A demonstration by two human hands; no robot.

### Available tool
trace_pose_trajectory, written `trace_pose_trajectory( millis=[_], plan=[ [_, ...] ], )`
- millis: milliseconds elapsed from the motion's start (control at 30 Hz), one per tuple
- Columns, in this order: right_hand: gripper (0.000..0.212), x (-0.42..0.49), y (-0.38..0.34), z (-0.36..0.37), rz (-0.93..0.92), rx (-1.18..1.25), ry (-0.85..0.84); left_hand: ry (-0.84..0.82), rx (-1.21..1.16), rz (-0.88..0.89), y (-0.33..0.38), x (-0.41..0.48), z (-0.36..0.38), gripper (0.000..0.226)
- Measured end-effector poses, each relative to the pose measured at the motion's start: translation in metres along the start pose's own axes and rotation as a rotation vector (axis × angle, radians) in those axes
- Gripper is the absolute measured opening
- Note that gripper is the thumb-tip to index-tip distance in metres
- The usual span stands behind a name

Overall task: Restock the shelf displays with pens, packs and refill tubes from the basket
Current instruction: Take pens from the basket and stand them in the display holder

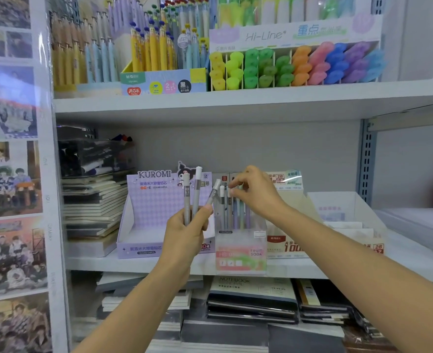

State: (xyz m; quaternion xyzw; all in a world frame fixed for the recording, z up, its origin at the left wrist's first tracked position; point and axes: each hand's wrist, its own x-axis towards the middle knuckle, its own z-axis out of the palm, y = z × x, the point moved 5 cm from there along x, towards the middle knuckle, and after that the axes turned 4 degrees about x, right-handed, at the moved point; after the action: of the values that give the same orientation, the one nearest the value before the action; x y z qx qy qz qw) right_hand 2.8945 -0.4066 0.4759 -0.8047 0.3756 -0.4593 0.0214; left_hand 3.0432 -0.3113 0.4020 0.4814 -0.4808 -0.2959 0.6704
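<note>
- Far left of the left-hand fingers: stacked notebooks [93, 207], lying flat on the middle shelf [134, 263].
- Just left of and behind those fingers: purple KUROMI display box [149, 215], open-fronted, standing on the same shelf.
- Left hand [187, 230]: fingers curled narrow round three grey refill tubes [197, 197], white caps up. Two held near upright, the third tilted right toward the right-hand fingertips.
- Between the hands, below the right-hand fingertips: clear FRUIT SODA box [241, 248], pastel tubes upright inside.
- Right hand [256, 192]: thumb and forefinger narrow, pinched at the top of one standing tube [230, 206] in that box. Other fingers curled.
- Behind and right of the right-hand fingers: beige box [286, 245] marked 2B. Further right, white display box [348, 212].
</note>
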Motion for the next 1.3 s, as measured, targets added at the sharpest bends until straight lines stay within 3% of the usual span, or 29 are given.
trace_pose_trajectory(
  millis=[100,200,300,433,533,633,733,933,1300],
  plan=[
    [0.023,-0.011,-0.01,-0.018,0.047,0.347,0.009,-0.016,-0.005,0.016,0.007,-0.005,0.002,0.034],
    [0.029,-0.028,-0.025,-0.024,0.13,0.76,-0.139,-0.036,-0.015,0.028,0.013,-0.01,0.009,0.034],
    [0.019,-0.039,-0.035,-0.029,0.167,0.896,-0.153,-0.059,-0.021,0.04,0.019,-0.016,0.016,0.037],
    [0.02,-0.046,-0.039,-0.034,0.218,1.021,-0.233,-0.096,-0.013,0.054,0.026,-0.021,0.021,0.038],
    [0.017,-0.043,-0.036,-0.042,0.214,1.035,-0.178,-0.096,-0.022,0.063,0.03,-0.023,0.021,0.035],
    [0.013,-0.032,-0.021,-0.062,0.234,1.046,0.047,-0.023,-0.054,0.031,0.03,-0.02,0.013,0.021],
    [0.013,-0.026,-0.003,-0.078,0.168,0.82,0.219,-0.004,-0.052,0.028,0.025,-0.017,0.008,0.018],
    [0.013,-0.027,0.014,-0.054,0.084,0.511,0.192,-0.107,-0.03,0.018,0.015,-0.015,0.015,0.02],
    [0.016,-0.013,0.019,-0.016,0.0,0.304,0.056,-0.178,-0.005,0.102,0.0,-0.007,0.009,0.023]
  ],
)
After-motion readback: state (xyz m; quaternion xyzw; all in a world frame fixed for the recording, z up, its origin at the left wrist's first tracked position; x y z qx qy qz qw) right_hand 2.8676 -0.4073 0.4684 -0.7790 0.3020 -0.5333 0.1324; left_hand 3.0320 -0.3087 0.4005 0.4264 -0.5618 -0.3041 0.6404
